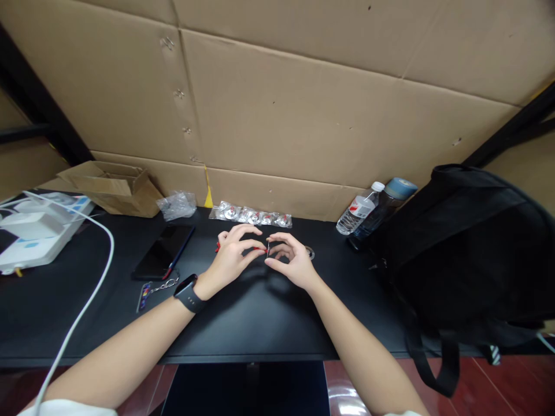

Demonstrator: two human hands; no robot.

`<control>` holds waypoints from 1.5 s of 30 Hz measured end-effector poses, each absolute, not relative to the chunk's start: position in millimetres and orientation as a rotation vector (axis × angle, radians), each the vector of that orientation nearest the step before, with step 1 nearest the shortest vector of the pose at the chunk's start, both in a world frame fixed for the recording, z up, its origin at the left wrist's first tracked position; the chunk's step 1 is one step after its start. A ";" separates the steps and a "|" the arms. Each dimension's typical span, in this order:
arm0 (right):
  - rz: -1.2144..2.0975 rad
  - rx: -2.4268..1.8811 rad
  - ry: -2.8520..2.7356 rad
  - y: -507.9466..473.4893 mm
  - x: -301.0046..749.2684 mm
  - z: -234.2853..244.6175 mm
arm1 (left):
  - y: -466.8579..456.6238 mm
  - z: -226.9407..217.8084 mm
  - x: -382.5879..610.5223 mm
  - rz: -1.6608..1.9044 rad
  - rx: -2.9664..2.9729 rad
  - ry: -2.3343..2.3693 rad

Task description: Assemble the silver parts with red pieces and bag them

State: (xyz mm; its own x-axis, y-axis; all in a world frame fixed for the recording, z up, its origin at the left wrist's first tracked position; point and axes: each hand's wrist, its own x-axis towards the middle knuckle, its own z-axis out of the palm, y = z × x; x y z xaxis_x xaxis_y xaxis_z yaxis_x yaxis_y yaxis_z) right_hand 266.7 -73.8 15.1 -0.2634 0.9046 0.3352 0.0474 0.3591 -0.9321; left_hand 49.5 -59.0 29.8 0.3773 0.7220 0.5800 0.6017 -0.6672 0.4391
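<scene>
Above the black table, my left hand (236, 253) pinches a thin red strand (259, 249) between thumb and finger. More red shows behind its knuckles, mostly hidden. Facing it, my right hand (293, 261) grips a thin metal disc or ring (268, 249) by its edge, between thumb and forefinger. That piece is seen edge-on, and the red strand meets it; whether it passes through I cannot tell. Behind my right hand, a small round ring-like piece (310, 252) lies partly covered. Just beyond both hands is a row of clear packets (250, 215) with round silvery pieces inside.
A phone (163, 252), a keychain (145, 296) and crumpled clear plastic (177, 205) lie to the left. Farther left are a cardboard box (125, 193) and a white power strip (39, 245) with a cable. Right are a water bottle (358, 211), a blue-lidded bottle (399, 188) and a black backpack (468, 260).
</scene>
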 end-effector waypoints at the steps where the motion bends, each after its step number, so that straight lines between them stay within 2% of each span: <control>1: 1.058 -0.876 -1.622 -73.9 266.2 15.1 | -59.9 30.7 50.0 1.180 2.478 1.211; 18: 1.006 -0.894 -1.683 -76.2 263.8 17.2 | -61.4 28.1 52.3 1.186 2.528 1.273; 26: 0.766 -1.003 -1.776 -80.8 262.4 25.3 | -63.3 28.2 53.7 1.155 2.532 1.277; 34: 0.700 -1.062 -1.776 -81.2 260.0 24.1 | -64.5 25.8 56.1 1.186 2.580 1.249; 41: 0.852 -1.004 -1.792 -80.1 263.6 26.4 | -67.4 30.3 56.4 1.238 2.586 1.258; 45: 0.828 -0.973 -1.840 -79.3 266.3 29.4 | -66.9 30.6 54.6 1.180 2.574 1.269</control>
